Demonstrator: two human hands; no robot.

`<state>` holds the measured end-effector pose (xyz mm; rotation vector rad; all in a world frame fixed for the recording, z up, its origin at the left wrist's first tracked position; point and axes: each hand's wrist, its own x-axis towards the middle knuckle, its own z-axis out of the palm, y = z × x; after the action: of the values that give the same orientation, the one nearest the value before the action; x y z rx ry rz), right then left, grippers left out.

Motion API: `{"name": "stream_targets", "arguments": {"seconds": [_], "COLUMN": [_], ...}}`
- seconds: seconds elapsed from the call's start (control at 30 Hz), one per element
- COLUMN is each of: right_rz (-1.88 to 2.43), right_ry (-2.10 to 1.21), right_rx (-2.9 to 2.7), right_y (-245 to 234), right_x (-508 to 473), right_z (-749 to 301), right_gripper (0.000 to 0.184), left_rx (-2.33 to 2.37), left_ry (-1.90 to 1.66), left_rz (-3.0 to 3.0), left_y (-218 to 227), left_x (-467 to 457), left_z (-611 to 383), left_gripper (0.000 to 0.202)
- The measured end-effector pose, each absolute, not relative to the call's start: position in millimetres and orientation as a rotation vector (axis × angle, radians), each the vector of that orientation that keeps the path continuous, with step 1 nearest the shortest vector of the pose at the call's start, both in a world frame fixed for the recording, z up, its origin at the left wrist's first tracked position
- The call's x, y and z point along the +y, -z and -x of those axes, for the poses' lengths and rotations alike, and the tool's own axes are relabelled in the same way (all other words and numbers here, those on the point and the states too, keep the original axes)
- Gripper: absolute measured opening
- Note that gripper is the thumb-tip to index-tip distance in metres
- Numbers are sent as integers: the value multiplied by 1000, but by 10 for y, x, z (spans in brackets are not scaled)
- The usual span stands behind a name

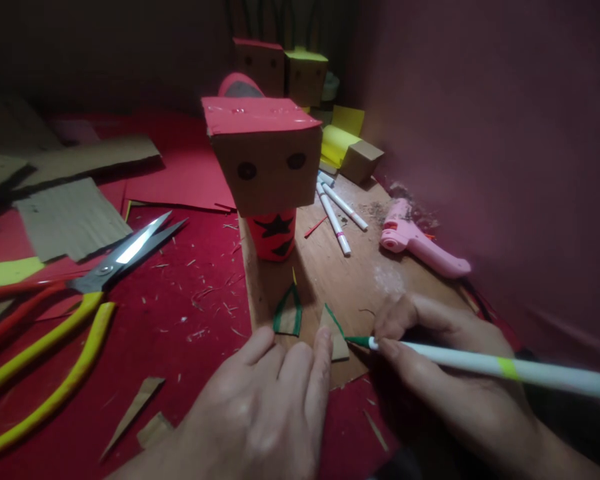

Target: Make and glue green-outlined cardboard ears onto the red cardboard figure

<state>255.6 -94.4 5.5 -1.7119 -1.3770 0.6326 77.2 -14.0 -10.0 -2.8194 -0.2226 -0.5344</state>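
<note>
My right hand (445, 360) is closed on a white marker (505, 367) with a green tip and a yellow-green band. The tip touches the edge of a small cardboard triangle (336, 337). My left hand (265, 407) lies flat with fingers stretched out, its fingertips pressing on that triangle's lower edge. A second cardboard triangle (289, 312) with green-coloured edges lies just to the left. Both rest on a brown cardboard sheet (360, 273). Behind them stands a cardboard figure (265, 167) with a box head, two dark eyes, a red top and a red cup body with black stars.
Yellow-handled scissors (80, 293) lie open on the red felt (190, 320) at left. A pink glue gun (420, 243) and two white markers (337, 217) lie at the back right. Cardboard scraps (70, 217), small boxes (305, 77) and yellow paper (343, 137) surround them. A wall (505, 133) rises at right.
</note>
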Motion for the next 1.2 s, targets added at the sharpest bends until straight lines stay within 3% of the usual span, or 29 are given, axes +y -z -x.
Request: {"name": "stream_targets", "arguments": {"seconds": [0.8, 1.2], "right_rz": [1753, 1767], "right_ry": [-590, -559], "right_rx": [-1295, -1316], "right_y": [-57, -36], "right_x": [-968, -986], "right_z": [-2552, -2591], "right_gripper": [17, 16], "left_rx": [-203, -254], "left_ry": [578, 383], "left_rz": [2864, 3009], "left_y": [73, -13], "left_x": [-144, -156], "left_z": [-753, -772], "left_gripper": [42, 43]}}
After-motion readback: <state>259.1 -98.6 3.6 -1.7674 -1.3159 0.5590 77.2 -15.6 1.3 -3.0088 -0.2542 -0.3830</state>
